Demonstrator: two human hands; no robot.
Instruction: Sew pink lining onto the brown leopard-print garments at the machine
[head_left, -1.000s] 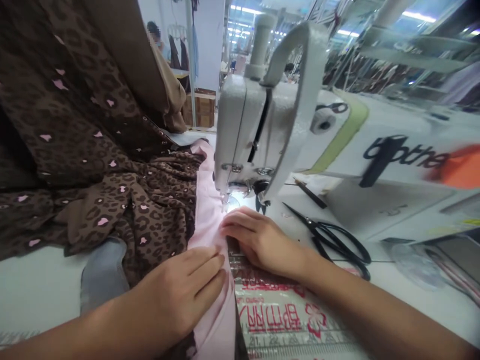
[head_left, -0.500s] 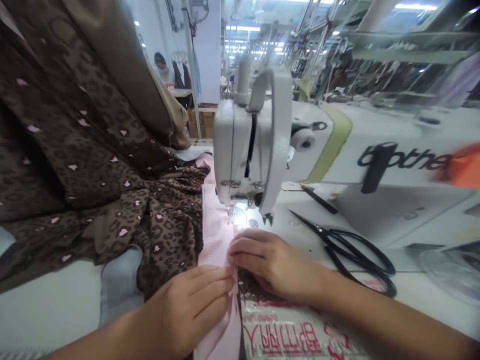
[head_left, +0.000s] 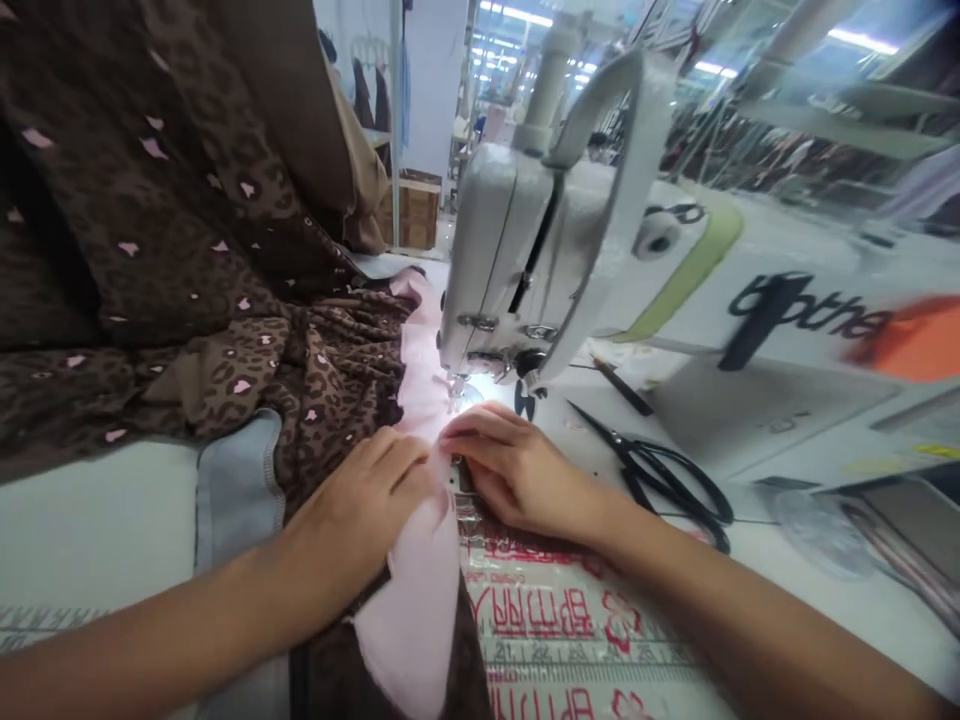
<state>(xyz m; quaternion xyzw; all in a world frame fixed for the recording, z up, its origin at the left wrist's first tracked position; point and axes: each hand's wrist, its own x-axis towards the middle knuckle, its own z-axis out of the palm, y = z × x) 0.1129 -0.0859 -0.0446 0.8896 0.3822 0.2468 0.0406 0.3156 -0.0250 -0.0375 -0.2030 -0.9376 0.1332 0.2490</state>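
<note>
Pink strip (head_left: 416, 600) lies on brown patterned cloth (head_left: 337, 370), running toward the presser foot (head_left: 454, 388). My left hand (head_left: 360, 510) has bent fingers on it; my right hand (head_left: 529, 475), fingers narrow, touches its edge. Thumbs hidden: cannot tell if either pinches. Likely purpose: flat, aligned edge. Cloth folds crowd the left; machine head (head_left: 487, 250) ahead, scissors (head_left: 660, 475) beyond right forearm.

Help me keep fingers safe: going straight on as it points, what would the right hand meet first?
The right hand would likely meet the pink strip first, at its fingertips; the leopard-print fabric lies beyond, though depth is unclear.
</note>
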